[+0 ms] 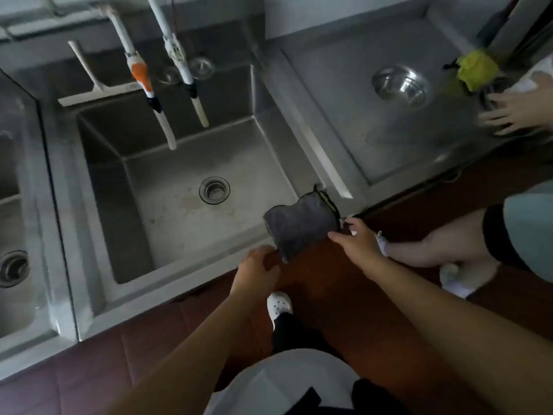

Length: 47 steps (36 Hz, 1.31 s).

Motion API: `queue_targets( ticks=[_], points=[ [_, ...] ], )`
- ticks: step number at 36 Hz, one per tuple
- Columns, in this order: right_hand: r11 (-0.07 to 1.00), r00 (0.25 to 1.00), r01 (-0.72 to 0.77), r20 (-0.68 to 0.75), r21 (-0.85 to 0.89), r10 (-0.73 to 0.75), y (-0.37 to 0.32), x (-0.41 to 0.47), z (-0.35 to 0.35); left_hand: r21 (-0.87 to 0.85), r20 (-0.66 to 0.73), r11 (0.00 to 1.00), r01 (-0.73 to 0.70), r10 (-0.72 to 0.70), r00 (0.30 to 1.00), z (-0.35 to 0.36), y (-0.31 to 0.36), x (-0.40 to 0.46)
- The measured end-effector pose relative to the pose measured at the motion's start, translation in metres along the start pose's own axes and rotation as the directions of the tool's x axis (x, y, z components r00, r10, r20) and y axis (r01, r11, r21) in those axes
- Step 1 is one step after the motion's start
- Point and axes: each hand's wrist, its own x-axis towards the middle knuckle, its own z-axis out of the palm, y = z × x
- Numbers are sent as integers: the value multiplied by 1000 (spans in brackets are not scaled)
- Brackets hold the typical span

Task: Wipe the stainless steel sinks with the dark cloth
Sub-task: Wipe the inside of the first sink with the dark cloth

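Dark cloth [302, 226] draped over the front rim of the middle stainless steel sink [191, 211], near its right front corner, one part hanging into the basin and one part down the outside. Pinched at its right edge by the fingers of the right hand [357, 239]; thumb and forefinger closed on the fabric. Left hand [258, 269] just beside the cloth's lower left corner at the sink rim, fingers curled; cannot tell whether gripping the cloth or only touching it. Round drain strainer [214, 190] in the basin floor, well apart from the cloth. Two white hoses [167, 127] hanging above the basin, one with an orange fitting. White squeegee [89, 91] lying on the back ledge. Another basin [15, 265] to the left. To the right, a shallow steel tray-like table [344, 94] with a steel bowl [402, 86] and a yellow-green cloth [475, 68]. Another person's hand [511, 115] at the far right edge, fingers spread. White perforated shoe [278, 304] on the red-brown floor [119, 354].
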Motion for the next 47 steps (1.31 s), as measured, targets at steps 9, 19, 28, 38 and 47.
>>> queue_targets(
  ticks=[9,19,28,38,47],
  points=[
    [912,911,-361,283,195,300,-1,38,-8,-659,203,594,461,-450,870,49,15,31],
    [928,934,-313,245,202,261,14,36,-25,-809,202,392,438,-514,834,68,16,36],
    [923,985,-112,167,367,54,-14,3,-31,-846,202,364,389,-457,866,27,26,8],
    [946,893,257,326,199,-311,-84,-33,-19,-912,105,330,243,-384,917,-39,15,-18],
    [687,651,726,343,-20,-678,-114,-58,36,-730,-234,683,-20,-223,946,-98,-46,-81]
  ],
)
